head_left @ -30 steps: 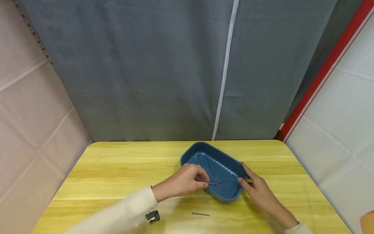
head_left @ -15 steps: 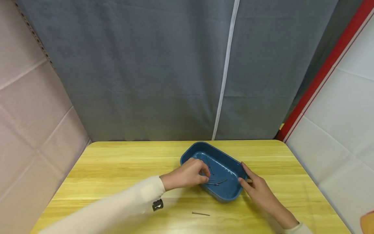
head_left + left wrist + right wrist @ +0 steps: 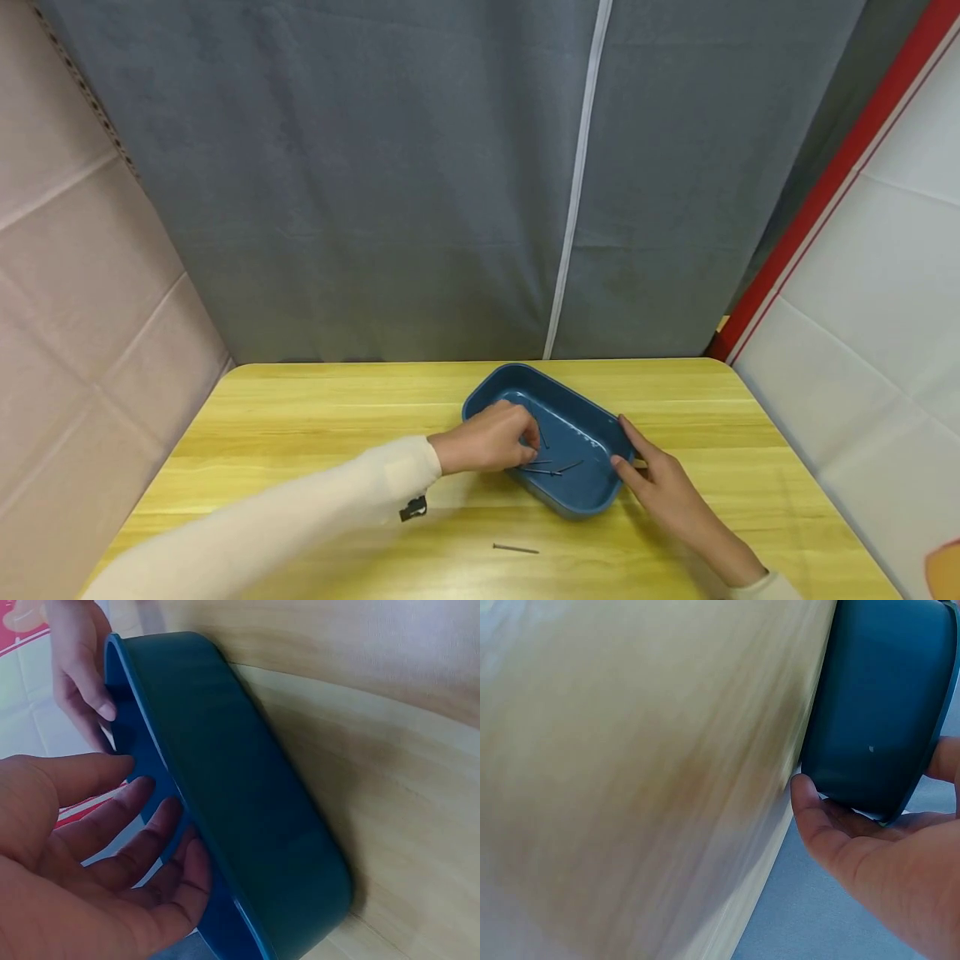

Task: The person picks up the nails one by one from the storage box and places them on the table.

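Observation:
A deep blue rectangular tray (image 3: 566, 492) with rounded corners sits on the table, turned at an angle. Several thin dark nails (image 3: 551, 472) lie on its floor. My left hand (image 3: 495, 437) reaches over the near left rim into the tray, fingers bent. In the left wrist view, the thumb and fingers (image 3: 150, 847) stand apart with no nail showing between them. With thumb at the rim and fingers against the outer wall, my right hand (image 3: 663, 483) grips the tray's right end; the right wrist view shows this tray wall (image 3: 877, 712) from close by.
One loose nail (image 3: 516, 549) lies on the wooden table (image 3: 337, 417) in front of the tray. A grey curtain (image 3: 375, 183) hangs behind the table, with pale panels (image 3: 90, 292) at the sides. A small black device (image 3: 413, 507) is at the left cuff.
My left hand has moved a little right and farther into the tray, after its thumb and fingers were close to the nails a second ago. The right hand and tray have stayed put.

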A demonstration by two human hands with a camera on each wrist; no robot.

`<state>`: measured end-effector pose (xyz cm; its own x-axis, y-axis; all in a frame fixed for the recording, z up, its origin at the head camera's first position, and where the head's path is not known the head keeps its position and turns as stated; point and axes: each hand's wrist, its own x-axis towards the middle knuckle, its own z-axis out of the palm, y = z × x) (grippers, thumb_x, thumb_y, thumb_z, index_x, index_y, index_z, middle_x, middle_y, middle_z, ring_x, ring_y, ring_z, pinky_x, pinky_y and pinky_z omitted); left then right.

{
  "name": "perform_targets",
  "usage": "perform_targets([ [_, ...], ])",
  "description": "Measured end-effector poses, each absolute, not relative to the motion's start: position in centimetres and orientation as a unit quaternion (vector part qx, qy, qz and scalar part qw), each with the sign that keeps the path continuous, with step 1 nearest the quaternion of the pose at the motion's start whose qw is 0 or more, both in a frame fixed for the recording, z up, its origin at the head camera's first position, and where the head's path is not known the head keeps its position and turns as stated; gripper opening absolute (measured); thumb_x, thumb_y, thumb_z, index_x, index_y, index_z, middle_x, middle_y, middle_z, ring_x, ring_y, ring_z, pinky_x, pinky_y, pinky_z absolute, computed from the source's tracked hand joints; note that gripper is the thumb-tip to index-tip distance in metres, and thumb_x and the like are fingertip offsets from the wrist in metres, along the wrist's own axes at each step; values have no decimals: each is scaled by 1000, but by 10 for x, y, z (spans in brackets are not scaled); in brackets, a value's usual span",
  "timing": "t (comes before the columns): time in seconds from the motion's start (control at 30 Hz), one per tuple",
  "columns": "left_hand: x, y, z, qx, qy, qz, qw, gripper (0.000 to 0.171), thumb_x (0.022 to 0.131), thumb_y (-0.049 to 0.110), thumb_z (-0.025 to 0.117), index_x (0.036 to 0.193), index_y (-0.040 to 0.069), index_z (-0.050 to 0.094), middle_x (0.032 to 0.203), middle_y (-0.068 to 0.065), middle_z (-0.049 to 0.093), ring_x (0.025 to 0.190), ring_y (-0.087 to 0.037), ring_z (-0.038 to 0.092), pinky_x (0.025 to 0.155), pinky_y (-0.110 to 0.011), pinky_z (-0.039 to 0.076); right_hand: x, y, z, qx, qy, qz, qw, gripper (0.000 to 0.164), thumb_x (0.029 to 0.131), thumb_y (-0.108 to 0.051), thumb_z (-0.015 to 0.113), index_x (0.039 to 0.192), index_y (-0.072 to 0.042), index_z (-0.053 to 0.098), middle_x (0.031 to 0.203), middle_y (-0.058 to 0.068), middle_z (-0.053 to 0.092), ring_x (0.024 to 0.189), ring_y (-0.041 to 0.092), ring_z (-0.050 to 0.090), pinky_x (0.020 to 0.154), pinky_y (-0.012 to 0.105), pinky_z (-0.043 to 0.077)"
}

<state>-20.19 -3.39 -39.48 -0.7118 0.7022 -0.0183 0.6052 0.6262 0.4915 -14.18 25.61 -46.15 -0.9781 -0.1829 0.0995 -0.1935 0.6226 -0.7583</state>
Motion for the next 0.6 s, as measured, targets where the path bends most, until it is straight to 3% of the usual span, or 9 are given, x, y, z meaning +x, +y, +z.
perform_targets([
  [0.3,-210,-25,-399,381,890,221,119,5,95,7,82,91,7,84,83,5,76,68,-3,60,65,-17,50,-141,256,-463,106,-898,428,6,67,112,-14,65,168,6,34,159,38,48,114,34,77,89,38,63],
  [0.5,-219,-21,-399,383,895,191,125,8,93,5,82,86,9,82,80,5,75,72,-5,63,67,-20,52,-140,256,-462,105,-897,429,0,68,112,-16,65,168,5,34,161,37,46,115,33,77,90,38,63],
  [0.6,-237,-17,-423,404,894,157,116,11,93,6,81,83,11,80,79,5,74,71,-7,63,65,-23,53,-139,256,-461,103,-897,429,-3,68,112,-16,65,168,5,33,161,37,46,116,33,77,91,38,63],
])
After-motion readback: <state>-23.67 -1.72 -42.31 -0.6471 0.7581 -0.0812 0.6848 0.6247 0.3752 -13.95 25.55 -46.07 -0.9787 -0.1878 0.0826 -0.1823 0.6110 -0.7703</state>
